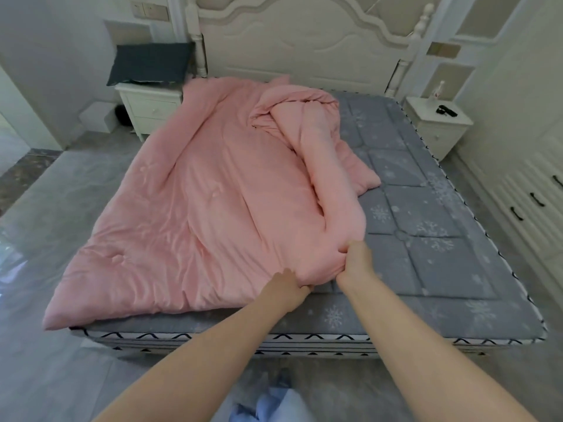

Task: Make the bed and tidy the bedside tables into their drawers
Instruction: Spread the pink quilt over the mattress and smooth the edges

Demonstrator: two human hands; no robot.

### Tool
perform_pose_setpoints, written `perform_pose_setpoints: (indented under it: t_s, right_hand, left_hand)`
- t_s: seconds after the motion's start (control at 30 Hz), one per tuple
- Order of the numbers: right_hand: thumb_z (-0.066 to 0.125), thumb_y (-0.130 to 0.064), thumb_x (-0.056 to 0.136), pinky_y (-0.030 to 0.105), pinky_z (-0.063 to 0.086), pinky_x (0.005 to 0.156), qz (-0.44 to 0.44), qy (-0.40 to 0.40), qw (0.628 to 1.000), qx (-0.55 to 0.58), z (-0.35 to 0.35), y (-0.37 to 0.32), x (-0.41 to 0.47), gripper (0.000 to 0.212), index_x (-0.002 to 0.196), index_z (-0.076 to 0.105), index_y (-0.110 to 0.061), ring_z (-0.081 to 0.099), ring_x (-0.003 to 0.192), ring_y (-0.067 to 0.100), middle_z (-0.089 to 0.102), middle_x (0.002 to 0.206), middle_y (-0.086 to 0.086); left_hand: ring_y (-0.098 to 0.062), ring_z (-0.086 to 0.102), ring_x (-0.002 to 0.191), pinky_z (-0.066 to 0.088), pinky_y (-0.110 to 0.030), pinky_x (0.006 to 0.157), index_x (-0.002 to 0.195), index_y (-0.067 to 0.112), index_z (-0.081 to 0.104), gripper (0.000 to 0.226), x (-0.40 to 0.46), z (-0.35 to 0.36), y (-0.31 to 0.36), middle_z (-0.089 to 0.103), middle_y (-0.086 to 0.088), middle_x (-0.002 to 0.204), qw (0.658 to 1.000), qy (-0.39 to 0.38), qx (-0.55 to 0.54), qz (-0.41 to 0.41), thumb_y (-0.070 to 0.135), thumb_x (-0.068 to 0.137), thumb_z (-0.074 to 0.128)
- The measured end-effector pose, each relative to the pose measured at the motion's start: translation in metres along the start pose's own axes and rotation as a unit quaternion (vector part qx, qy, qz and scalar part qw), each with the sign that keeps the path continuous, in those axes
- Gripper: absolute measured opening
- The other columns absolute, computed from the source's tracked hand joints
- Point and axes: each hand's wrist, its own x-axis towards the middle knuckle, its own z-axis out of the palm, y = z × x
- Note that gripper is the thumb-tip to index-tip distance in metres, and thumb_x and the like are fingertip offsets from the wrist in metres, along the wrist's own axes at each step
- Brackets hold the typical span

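You are standing at the foot of the bed, and both hands are gripping the pink quilt (195, 208) at its near edge, just below the centre of the frame. Your left hand (291, 287) is pinching a fold from below, and your right hand (355, 263) is bunching the fabric just beside it; the two are working close together on the same corner.

By the look of it, you are only starting on the bed. The quilt is lying across the left half of the grey mattress (426, 239), while its right side is sitting rolled into a long ridge running up the middle of the frame, leaving the right half bare. A dark pillow (150, 63) is resting on the left bedside table (149, 99) at upper left, not on the bed. On the right bedside table (435, 123) at upper right, a small dark object (446, 110) and a pale bottle-like thing (438, 90) are waiting, so the tidying seems untouched.

Both small items are too distant to identify. The tables' drawers are looking closed, though the detail is soft. Your fingertips are buried in the fabric.
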Motion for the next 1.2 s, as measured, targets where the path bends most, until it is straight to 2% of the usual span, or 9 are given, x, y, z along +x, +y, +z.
perform_pose_setpoints:
  t_s: [0.13,0.23,0.5,0.63,0.7,0.87,0.97,1.1,1.2]
  right_hand:
    - [0.045,-0.005,0.057,0.028,0.047,0.065,0.024,-0.024,0.999,-0.007,-0.001,0.006,0.002,0.039,0.093,0.06,-0.007,0.055,0.072,0.023,0.057,0.085,0.012]
    - [0.048,-0.006,0.066,0.039,0.048,0.075,0.062,-0.029,0.997,-0.033,0.002,0.004,0.004,0.013,0.076,0.056,-0.006,0.055,0.073,0.025,0.056,0.079,0.011]
    - [0.044,-0.005,0.076,0.037,0.053,0.069,0.157,-0.081,0.984,0.033,-0.025,-0.012,0.035,0.031,0.101,0.062,-0.003,0.063,0.08,0.033,0.064,0.096,0.021]
    - [0.044,-0.002,0.078,0.043,0.052,0.091,0.209,-0.126,0.969,0.028,-0.045,-0.022,0.068,0.03,0.103,0.062,-0.004,0.063,0.1,0.035,0.065,0.103,0.02]
    - [0.045,-0.002,0.082,0.037,0.052,0.08,0.229,-0.154,0.961,0.021,-0.052,-0.037,0.085,0.018,0.091,0.06,-0.006,0.062,0.091,0.031,0.066,0.093,0.015]
    - [0.055,-0.013,0.09,0.032,0.05,0.07,0.242,-0.199,0.95,0.017,-0.037,-0.068,0.131,0.007,0.084,0.057,-0.015,0.06,0.076,0.018,0.062,0.082,0.006]
    - [0.064,-0.026,0.09,0.04,0.05,0.087,0.248,-0.218,0.944,-0.028,-0.02,-0.074,0.162,0.012,0.095,0.065,-0.015,0.064,0.085,0.023,0.068,0.095,0.008]
    - [0.083,-0.041,0.067,0.046,0.05,0.097,0.242,-0.207,0.941,-0.116,-0.014,-0.085,0.204,0.06,0.117,0.067,-0.011,0.068,0.102,0.027,0.072,0.11,0.011]
    - [0.088,-0.034,0.055,0.051,0.054,0.089,0.197,-0.19,0.954,-0.123,-0.024,-0.096,0.201,0.07,0.117,0.065,-0.012,0.07,0.096,0.029,0.073,0.106,0.01]
  left_hand:
    - [-0.03,0.068,0.094,0.053,-0.04,0.094,0.102,0.003,0.064,0.049,-0.011,0.002,0.014,0.07,-0.015,0.101,0.956,-0.083,-0.251,-0.126,0.049,0.092,0.049]
    - [-0.03,0.065,0.095,0.053,-0.039,0.087,0.115,0.005,0.059,0.053,-0.014,0.007,0.032,0.068,-0.014,0.104,0.773,-0.172,-0.591,-0.153,0.044,0.079,0.059]
    - [-0.026,0.067,0.101,0.054,-0.037,0.087,0.11,0.004,0.066,0.033,0.031,0.042,0.119,0.069,-0.015,0.115,0.526,0.136,-0.831,-0.117,0.025,0.085,0.07]
    - [-0.034,0.064,0.103,0.053,-0.043,0.087,0.122,-0.004,0.057,0.036,0.053,0.059,0.135,0.064,-0.021,0.12,0.488,0.265,-0.818,-0.153,-0.004,0.085,0.058]
    - [-0.03,0.063,0.102,0.053,-0.042,0.087,0.122,0.001,0.057,0.033,0.057,0.068,0.139,0.064,-0.017,0.119,0.45,0.276,-0.837,-0.145,-0.004,0.09,0.051]
    - [-0.014,0.066,0.068,0.052,-0.018,0.047,0.094,0.007,0.062,0.028,0.052,0.083,0.139,0.072,-0.005,0.075,0.342,0.289,-0.883,-0.141,-0.004,0.096,0.037]
    - [-0.006,0.047,0.043,0.031,-0.012,0.035,0.079,0.01,0.056,0.03,0.046,0.086,0.135,0.052,0.001,0.066,0.344,0.277,-0.885,-0.145,-0.008,0.092,0.035]
    - [-0.015,0.061,0.082,0.057,-0.027,0.063,0.104,0.006,0.058,0.013,0.055,0.076,0.133,0.065,-0.006,0.103,0.403,0.309,-0.849,-0.147,0.003,0.096,0.048]
    - [-0.022,0.061,0.107,0.038,-0.044,0.109,0.138,0.011,0.042,0.048,0.07,0.083,0.144,0.053,-0.008,0.139,0.388,0.32,-0.839,-0.208,0.034,0.098,0.053]
